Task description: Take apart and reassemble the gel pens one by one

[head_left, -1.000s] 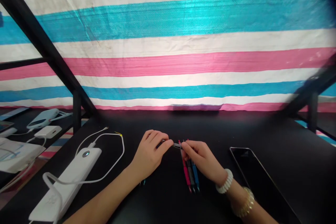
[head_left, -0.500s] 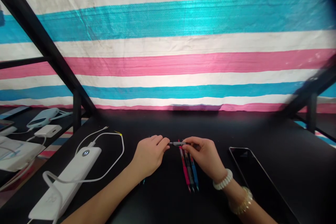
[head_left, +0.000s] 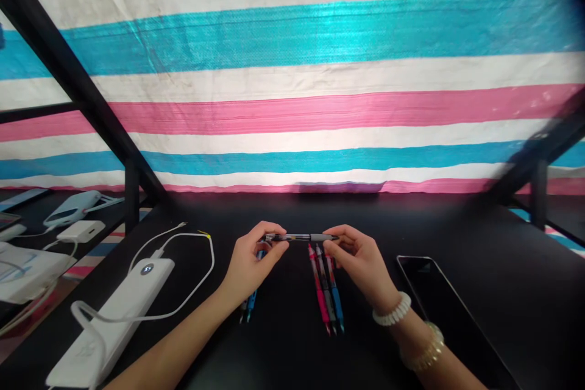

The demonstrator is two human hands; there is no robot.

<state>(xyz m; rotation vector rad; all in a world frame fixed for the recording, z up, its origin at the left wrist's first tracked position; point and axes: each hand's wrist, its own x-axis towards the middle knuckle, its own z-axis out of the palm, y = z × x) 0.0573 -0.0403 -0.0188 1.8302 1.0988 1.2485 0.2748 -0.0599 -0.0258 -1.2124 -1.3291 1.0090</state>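
Note:
A pen (head_left: 299, 237) with a clear barrel and a grey grip lies level between my two hands, above the black table. My left hand (head_left: 249, 262) pinches its left end. At its right end, near the dark tip, my right hand (head_left: 361, 262) holds the grip between thumb and fingers. Below it, side by side on the table, lie a pink pen (head_left: 322, 295), a grey-grip pen (head_left: 328, 298) and a blue pen (head_left: 336, 298). Another blue pen (head_left: 251, 303) and a dark pen (head_left: 244, 311) lie partly hidden under my left hand.
A white power bank (head_left: 114, 323) with a looped white cable (head_left: 213, 256) lies at left. A black phone (head_left: 450, 317) lies at right. Black metal bars (head_left: 91, 109) slant up at both sides, and a striped sheet (head_left: 320, 116) hangs behind the table.
My hands have moved apart slightly, and more of the pen shows between them. My left hand has risen and shifted left, uncovering more of the pens under it.

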